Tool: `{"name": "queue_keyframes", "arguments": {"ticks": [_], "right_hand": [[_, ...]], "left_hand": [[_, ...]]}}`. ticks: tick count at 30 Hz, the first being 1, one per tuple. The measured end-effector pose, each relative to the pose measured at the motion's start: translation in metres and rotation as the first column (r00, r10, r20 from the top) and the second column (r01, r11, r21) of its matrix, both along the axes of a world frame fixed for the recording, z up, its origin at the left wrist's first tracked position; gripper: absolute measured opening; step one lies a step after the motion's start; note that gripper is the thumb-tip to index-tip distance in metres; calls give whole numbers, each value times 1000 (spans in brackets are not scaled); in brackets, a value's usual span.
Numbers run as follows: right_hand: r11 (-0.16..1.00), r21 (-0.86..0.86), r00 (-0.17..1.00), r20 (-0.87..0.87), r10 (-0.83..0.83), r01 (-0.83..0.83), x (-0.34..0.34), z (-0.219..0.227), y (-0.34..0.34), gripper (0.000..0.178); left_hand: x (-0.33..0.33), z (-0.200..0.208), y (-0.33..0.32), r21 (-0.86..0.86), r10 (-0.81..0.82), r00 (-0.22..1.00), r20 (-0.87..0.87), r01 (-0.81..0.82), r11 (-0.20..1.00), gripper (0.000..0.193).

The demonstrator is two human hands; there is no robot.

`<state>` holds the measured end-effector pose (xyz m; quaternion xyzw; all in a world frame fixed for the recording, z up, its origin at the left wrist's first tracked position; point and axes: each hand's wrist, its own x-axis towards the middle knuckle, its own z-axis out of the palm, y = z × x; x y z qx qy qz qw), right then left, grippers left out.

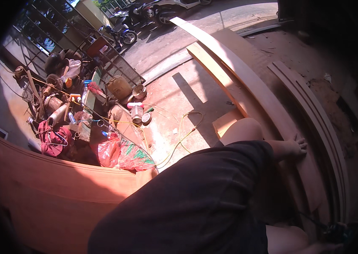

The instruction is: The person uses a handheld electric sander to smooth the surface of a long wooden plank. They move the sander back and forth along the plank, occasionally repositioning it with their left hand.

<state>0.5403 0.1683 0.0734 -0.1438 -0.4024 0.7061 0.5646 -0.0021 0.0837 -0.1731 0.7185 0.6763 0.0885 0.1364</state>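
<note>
Left hand [296, 148] spread flat, unclenched, atop the long pale board [268, 101] — directly under the palm, long axis from upper middle to lower right. Right hand [324, 248] lower, near a dark object [341, 232], grip impossible to tell. Smooth, flat-faced wood — yellower plank [206, 61] leftward, slim parallel strips [309, 100] rightward.

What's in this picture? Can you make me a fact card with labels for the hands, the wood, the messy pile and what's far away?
Left hand: fingers spread, resting on a long pale board
Right hand: low, dim; grip unclear
Near right hand: dark object, kind unclear
Other wood: yellowish plank, left of the pale board
Pile: red plastic bag, yellowish jug
Far away: parked motorbikes
</note>
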Motion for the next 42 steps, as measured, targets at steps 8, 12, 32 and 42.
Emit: {"name": "queue_keyframes", "arguments": {"ticks": [8,12,32,42], "right_hand": [[966,31,945,201,-258,257,-22,14,-21,79],[945,3,919,234,-318,327,-23,14,-29,78],[893,-182,896,260,-360,412,-6,32,-43,97],[819,-271,857,272,-438,505,-6,27,-71,103]], "left_hand": [[55,86,-5,77,31,995,98,-39,996,63],[50,108,-7,-104,-11,998,64,18,994,69],[51,109,-11,-27,-22,998,-60,21,999,67],[58,115,-23,-28,-39,994,-98,36,999,63]]}}
